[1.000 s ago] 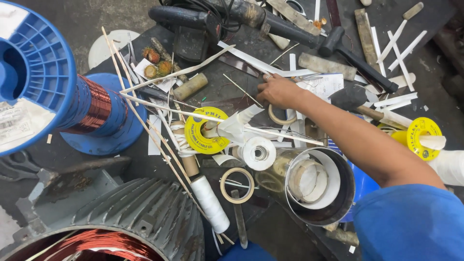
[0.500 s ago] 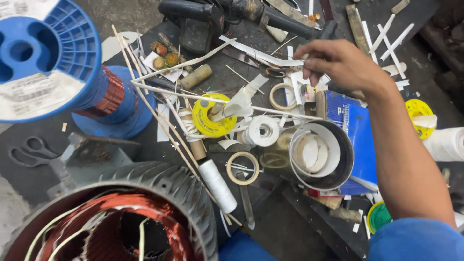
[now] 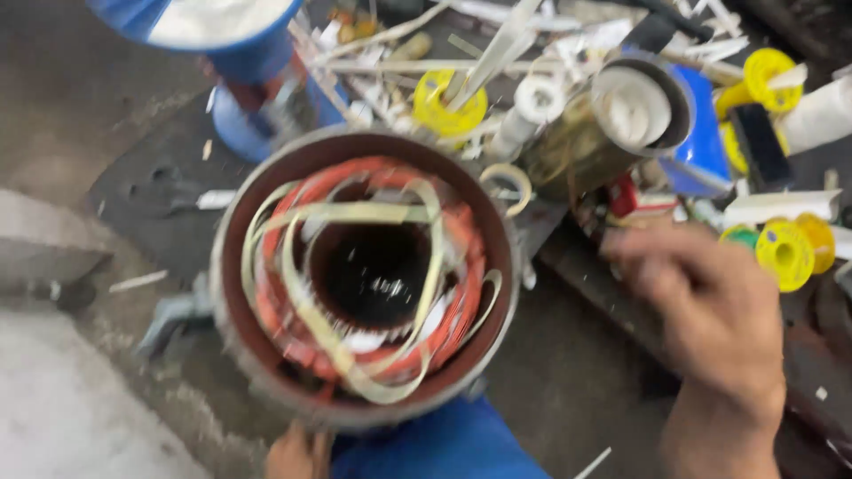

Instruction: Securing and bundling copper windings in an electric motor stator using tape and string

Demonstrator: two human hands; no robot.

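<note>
Item: motor stator (image 3: 368,275), a round metal housing with copper-coloured windings laced with pale insulating strips around a dark central bore. It is stood bore-up at the near edge of the dark tabletop (image 3: 151,177), in the middle of the head view.

Handling, as judged: heavy and rigid in the housing, best taken by the outer rim or underside with both hands. The windings and pale strips are judged soft and easily damaged, so they are not to be gripped. The metal rim may be slick with grime.

Left hand (image 3: 297,452): seen only in part below the stator, against its lower rim. Its grip cannot be told, since most of the hand is hidden and blurred.

Right hand (image 3: 710,319): held in the air to the right of the stator, apart from it, fingers loosely spread and blurred. Nothing is seen held in it.

Surroundings, all placed from the stator:
- blue wire spool (image 3: 222,35), above and to the left, partly cut off by the frame.
- yellow tape roll (image 3: 448,102), just above.
- metal tin (image 3: 635,106) with white rolls inside, above and to the right.
- small yellow spool (image 3: 785,253), far right, beyond the right hand.
- scattered white strips and sticks, along the top.
</note>
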